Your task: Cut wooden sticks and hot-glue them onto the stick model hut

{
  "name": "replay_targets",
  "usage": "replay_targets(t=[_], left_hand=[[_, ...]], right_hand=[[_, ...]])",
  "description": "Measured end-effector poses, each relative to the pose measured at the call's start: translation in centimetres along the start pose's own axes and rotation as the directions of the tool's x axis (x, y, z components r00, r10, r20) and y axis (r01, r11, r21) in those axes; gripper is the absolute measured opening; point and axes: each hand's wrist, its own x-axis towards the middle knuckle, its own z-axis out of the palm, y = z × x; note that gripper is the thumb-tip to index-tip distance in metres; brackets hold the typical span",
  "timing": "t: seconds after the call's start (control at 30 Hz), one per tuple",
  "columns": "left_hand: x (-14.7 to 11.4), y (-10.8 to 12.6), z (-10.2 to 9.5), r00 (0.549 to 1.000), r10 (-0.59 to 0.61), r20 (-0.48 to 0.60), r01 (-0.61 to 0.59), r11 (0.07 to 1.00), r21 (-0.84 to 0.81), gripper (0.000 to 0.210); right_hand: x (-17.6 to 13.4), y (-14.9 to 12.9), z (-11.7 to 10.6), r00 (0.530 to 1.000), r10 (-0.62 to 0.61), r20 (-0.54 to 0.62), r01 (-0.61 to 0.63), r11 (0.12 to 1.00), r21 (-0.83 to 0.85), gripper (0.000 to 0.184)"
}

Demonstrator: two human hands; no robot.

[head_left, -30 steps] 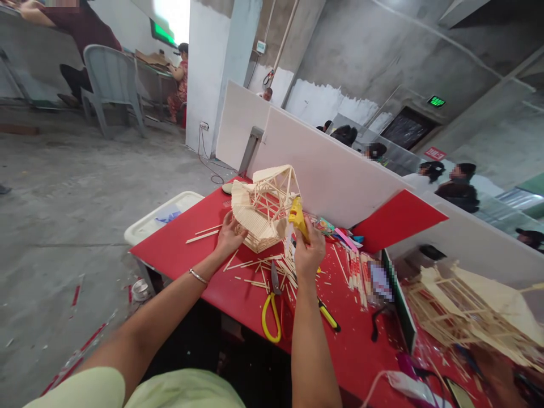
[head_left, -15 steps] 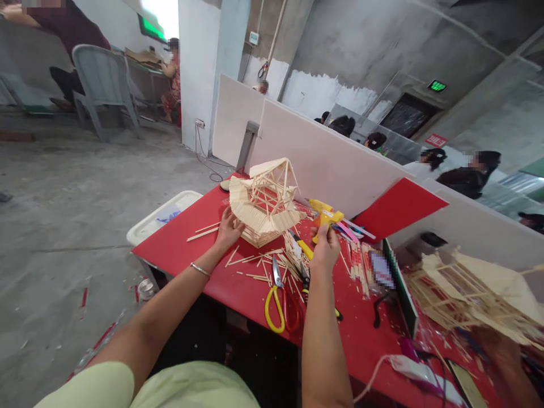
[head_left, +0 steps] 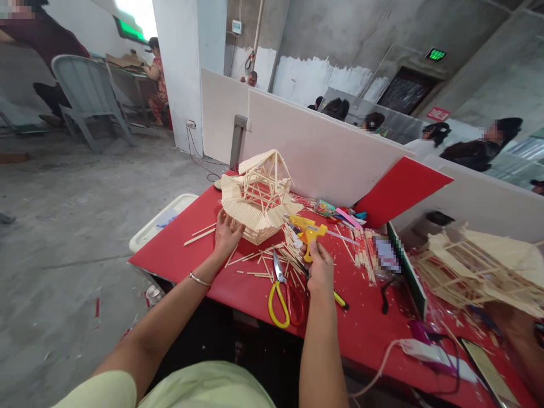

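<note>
A pavilion-like model of thin wooden sticks (head_left: 272,215) stands on the red table, with a slatted lower roof and an open frame above. My left hand (head_left: 227,233) grips its near left edge; some fingers are hidden under the roof. My right hand (head_left: 319,265) is closed round the handle of a yellow hot glue gun (head_left: 309,231), a clear glue stick jutting from its rear. The gun's nozzle points left, close to the model's right roof edge; whether they touch I cannot tell. Loose wooden sticks (head_left: 259,275) and scissors (head_left: 278,303) with yellow and red handles lie in front.
Wrapped sticks (head_left: 361,255) and a phone-like object (head_left: 386,253) lie to the right, before a low green divider (head_left: 407,272). Beyond it are another stick model (head_left: 480,272) and another person's arm. A white partition (head_left: 314,153) backs the table (head_left: 170,249).
My right hand has brought the glue gun left, nearer the model's right edge, with its nozzle now turned to the model. My left hand stays on the model. The view has shifted slightly.
</note>
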Motion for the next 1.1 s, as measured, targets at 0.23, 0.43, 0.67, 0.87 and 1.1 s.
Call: replay_targets(t=[0.23,0.43,0.67,0.87,1.1], left_hand=[[-4.3,3.6,0.5,0.992,0.044,-0.114,-0.031,0.993,0.115,0.037],[-5.5,5.1,3.1,0.996,0.073,-0.041,-0.065,0.981,0.185,0.032],[-5.2,6.2,5.6,0.999,-0.013,-0.034,0.019,0.985,0.171,0.030],[-4.5,5.8,6.2,0.996,-0.088,-0.031,0.091,0.990,0.104,0.028],[-4.7,5.7,6.2,0.999,-0.037,-0.029,0.043,0.970,0.240,0.030]], right_hand=[[-0.6,0.7,-1.1,0.989,0.048,-0.140,-0.035,0.995,0.097,0.049],[-0.5,-1.2,0.6,0.980,-0.192,-0.045,0.183,0.971,-0.155,0.053],[-0.7,-1.3,0.0,0.971,-0.231,-0.053,0.212,0.947,-0.243,0.047],[-0.2,-0.8,1.5,0.979,-0.202,0.003,0.200,0.967,-0.157,0.051],[0.9,-1.9,4.7,0.941,-0.328,0.085,0.338,0.924,-0.179,0.046]])
